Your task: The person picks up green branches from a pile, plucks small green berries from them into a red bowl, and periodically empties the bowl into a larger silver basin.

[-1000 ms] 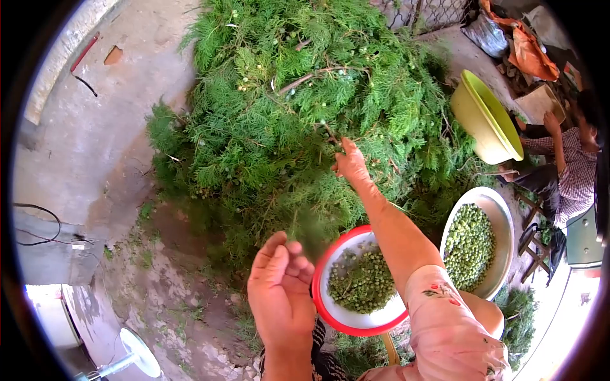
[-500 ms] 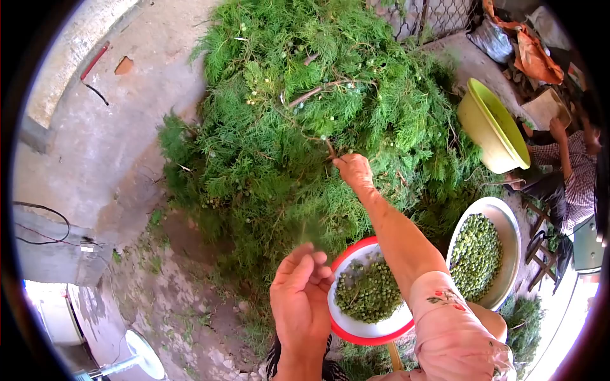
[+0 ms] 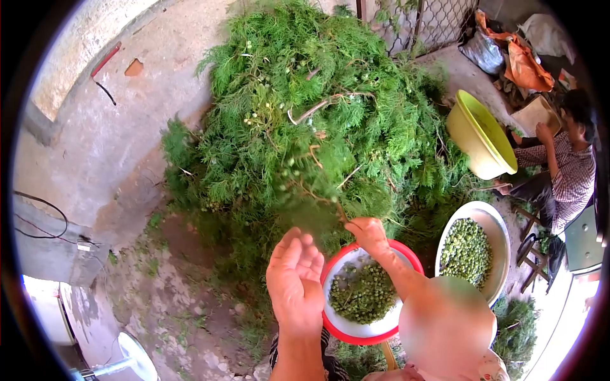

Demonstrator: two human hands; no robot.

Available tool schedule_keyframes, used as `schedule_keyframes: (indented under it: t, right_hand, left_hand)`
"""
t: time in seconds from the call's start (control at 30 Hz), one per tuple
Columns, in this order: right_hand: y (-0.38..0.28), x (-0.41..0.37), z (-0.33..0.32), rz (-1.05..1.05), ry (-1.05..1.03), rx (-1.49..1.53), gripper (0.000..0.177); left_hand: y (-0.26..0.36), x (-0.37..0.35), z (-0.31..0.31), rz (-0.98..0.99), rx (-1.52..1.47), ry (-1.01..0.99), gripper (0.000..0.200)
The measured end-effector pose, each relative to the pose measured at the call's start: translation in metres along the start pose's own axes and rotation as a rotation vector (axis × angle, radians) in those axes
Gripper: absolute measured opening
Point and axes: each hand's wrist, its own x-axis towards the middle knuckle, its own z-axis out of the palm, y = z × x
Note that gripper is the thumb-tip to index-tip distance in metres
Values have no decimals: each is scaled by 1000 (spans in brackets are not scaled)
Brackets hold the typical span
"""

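My right hand (image 3: 370,233) grips the woody end of a leafy evergreen branch (image 3: 321,197), raised over the near side of the pile. The branch's green foliage is smeared by motion. My left hand (image 3: 297,279) is open and holds nothing, palm turned up with the fingers slightly curled, just left of a white basin with a red rim (image 3: 412,254). Inside that basin lie small green cones (image 3: 363,293) mixed with bits of foliage. A large heap of evergreen branches (image 3: 254,140), some bearing pale green cones, fills the middle.
At right, a metal basin (image 3: 504,254) holds many green cones. Behind it stands a yellow-green tub (image 3: 467,140). Another person (image 3: 569,171) sits at the far right. A wire-mesh gate (image 3: 438,25) is at the back, a white fan (image 3: 136,359) at the lower left.
My right hand has drawn back toward me, lifting the branch off the heap. My left hand stays near the red-rimmed basin, fingers now a little straighter. The view has shifted slightly.
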Motion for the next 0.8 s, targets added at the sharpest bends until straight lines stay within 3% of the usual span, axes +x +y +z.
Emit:
schedule_keyframes:
  t: [0.03,0.07,0.13,0.2,0.23,0.33,0.5,0.63,0.73,0.8]
  right_hand:
    - [8,-9,-8,63,-42,-18,21]
    - [23,-17,-12,-95,-18,-144,20]
    - [47,-28,-21,1,-13,-157,12]
    - [58,-33,-34,-88,-54,-233,14]
    - [58,-35,-35,144,-79,-133,19]
    - [78,-52,-18,220,-80,-143,24]
    - [79,-58,-11,205,-255,-293,23]
    - [51,-39,-15,292,-245,-436,32]
    - [42,-21,-12,133,-6,-361,24]
    - [43,-3,-2,126,44,-328,33]
  left_hand:
    - [2,1,-1,5,-8,10,11]
    - [4,2,-3,8,-14,24,11]
    - [11,1,-5,36,-37,37,11]
    - [16,5,-14,68,-56,-4,11]
    - [18,6,-17,72,-65,-28,13]
    - [24,12,-24,84,-103,-46,13]
    - [30,12,-24,106,-144,-13,14]
    - [36,13,-24,82,-221,32,14]
    - [39,13,-25,90,-241,37,14]
    - [43,15,-27,97,-253,29,14]
